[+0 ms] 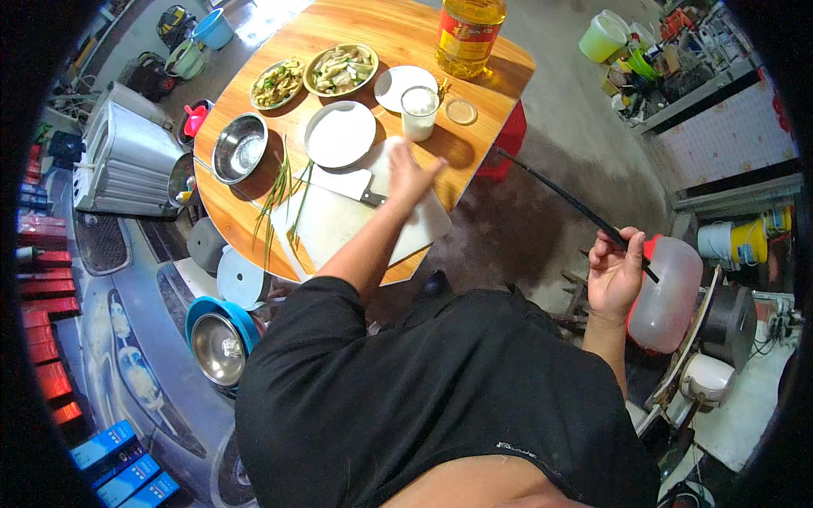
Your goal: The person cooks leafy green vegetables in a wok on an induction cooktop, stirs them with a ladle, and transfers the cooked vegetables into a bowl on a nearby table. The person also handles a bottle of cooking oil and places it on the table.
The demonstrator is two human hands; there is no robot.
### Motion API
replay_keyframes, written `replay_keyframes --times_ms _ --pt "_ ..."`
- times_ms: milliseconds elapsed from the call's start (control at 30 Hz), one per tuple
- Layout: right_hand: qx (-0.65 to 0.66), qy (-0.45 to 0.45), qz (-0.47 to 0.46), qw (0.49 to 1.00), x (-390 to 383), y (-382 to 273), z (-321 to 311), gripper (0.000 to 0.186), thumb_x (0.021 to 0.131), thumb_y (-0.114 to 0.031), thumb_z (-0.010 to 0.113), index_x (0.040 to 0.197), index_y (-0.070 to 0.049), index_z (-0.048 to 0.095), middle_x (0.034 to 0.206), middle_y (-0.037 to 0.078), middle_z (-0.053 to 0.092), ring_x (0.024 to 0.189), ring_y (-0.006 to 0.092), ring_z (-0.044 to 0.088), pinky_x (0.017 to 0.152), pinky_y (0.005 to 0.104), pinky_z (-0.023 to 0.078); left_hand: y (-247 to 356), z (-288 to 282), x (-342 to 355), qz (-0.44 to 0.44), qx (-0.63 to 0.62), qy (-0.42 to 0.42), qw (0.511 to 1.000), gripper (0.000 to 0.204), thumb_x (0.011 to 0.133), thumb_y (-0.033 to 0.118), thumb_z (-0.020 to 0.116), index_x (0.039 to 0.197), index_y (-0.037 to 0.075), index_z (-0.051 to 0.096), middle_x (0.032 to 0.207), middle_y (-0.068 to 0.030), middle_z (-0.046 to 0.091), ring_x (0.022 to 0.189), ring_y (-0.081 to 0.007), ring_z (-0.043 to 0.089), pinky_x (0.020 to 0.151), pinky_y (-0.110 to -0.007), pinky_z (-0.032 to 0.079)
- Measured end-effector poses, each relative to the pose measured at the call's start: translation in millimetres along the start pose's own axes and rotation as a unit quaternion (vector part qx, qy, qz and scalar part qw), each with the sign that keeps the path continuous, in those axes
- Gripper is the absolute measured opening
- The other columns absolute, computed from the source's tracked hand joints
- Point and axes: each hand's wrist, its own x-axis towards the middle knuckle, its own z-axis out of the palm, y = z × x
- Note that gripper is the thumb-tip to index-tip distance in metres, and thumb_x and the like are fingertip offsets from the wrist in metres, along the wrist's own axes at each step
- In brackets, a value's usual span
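My left hand [411, 173] is over the white cutting board [415, 224], fingers apart and empty, just below a glass of white contents [418, 118]. Beside it lie a cleaver [334, 178] with a black handle and long green stalks [279, 203]. An empty white plate [339, 134] sits above the cleaver. At right my right hand [616, 262] grips long black chopsticks [563, 195], tips pointing toward the table.
The round wooden table [229, 229] also holds a steel bowl [240, 148], two food dishes [340, 69], a small plate, a lid and an oil bottle [468, 38]. A red stool [504, 148] is beyond. A pink-red container [669, 292] and pots stand at right, basins [220, 339] at left.
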Motion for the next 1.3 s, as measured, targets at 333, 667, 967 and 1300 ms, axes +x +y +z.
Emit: replay_keyframes --times_ms 333,667,967,1300 --pt "-0.024 0.081 -0.028 0.996 -9 -10 7 0.031 0.096 -0.040 0.049 0.087 -0.010 0.054 0.075 0.007 0.058 0.058 0.0150 0.048 0.053 0.0277 0.038 -28 52 125 -0.008 -0.069 0.077 0.995 0.111 0.056 0.047 0.084 0.136 -0.003 0.025 0.134 -0.0223 0.036 0.126 -0.0368 0.035 0.105 -0.042 0.032" --pt "-0.129 0.028 -0.196 0.972 -14 -33 8 0.041 0.097 -0.043 0.043 0.092 -0.004 0.054 0.073 0.009 0.054 0.058 0.0152 0.047 0.055 0.0281 0.040 30 42 54 0.213 -0.164 0.023 0.963 0.086 0.063 0.039 0.081 0.123 -0.004 0.038 0.117 -0.0209 0.048 0.109 -0.0358 0.048 0.097 -0.042 0.037" --pt "-0.452 -0.113 -0.303 0.831 -29 -71 25 0.019 0.087 -0.020 0.066 0.085 -0.002 0.061 0.079 0.012 0.065 0.069 0.0218 0.063 0.065 0.0309 0.050 131 24 -37 0.351 -0.239 -0.115 0.898 0.088 0.053 0.030 0.084 0.124 0.004 0.040 0.117 -0.0127 0.051 0.109 -0.0306 0.050 0.101 -0.048 0.030" --pt "-0.406 -0.010 -0.272 0.872 -50 -67 -23 0.019 0.084 -0.019 0.069 0.088 -0.003 0.060 0.084 0.009 0.065 0.073 0.0172 0.062 0.066 0.0281 0.050 189 27 -81 0.448 -0.153 -0.176 0.863 0.089 0.054 0.030 0.084 0.127 0.006 0.038 0.121 -0.0111 0.050 0.115 -0.0275 0.048 0.103 -0.049 0.025"
